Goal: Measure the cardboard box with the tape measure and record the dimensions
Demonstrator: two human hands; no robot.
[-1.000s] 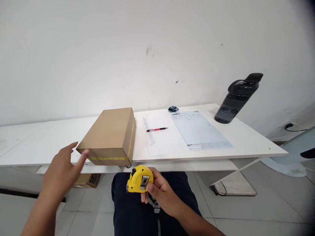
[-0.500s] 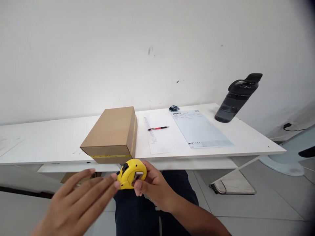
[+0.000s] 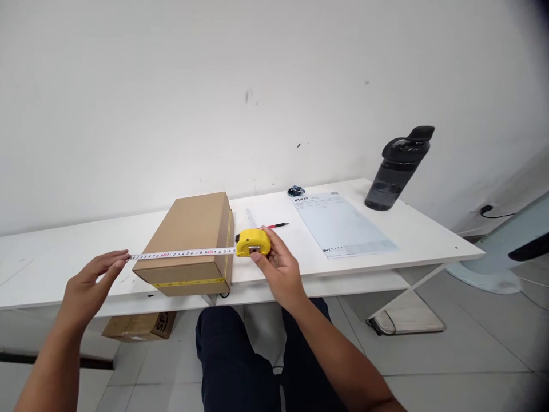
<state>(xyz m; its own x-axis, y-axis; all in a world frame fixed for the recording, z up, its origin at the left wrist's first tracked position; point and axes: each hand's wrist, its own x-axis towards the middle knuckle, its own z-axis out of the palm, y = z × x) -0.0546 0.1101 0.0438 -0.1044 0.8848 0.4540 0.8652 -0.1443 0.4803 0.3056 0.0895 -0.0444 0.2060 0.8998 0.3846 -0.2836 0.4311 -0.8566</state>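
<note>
My right hand (image 3: 281,266) grips the yellow case of a tape measure (image 3: 252,242), just right of a brown cardboard box (image 3: 193,217). From the case a white blade with black and red numbers runs left across the near part of the box's top. My left hand (image 3: 96,280) pinches the blade's free end between thumb and fingers, a little beyond the box's left edge. Yellow tape with dark marks runs along the box's front and right sides. Whether the blade touches the cardboard I cannot tell.
The box stands on a white desk (image 3: 300,272) against a wall. Right of it lie a red and black pen (image 3: 278,225), a printed sheet (image 3: 343,226) and a small dark bundle (image 3: 295,191). A dark water bottle (image 3: 392,174) stands farther right. Another carton (image 3: 137,327) sits below the desk.
The blade has been drawn out of the tape measure and stretched leftward over the box. My hands have moved up and apart, the left one to the box's left side.
</note>
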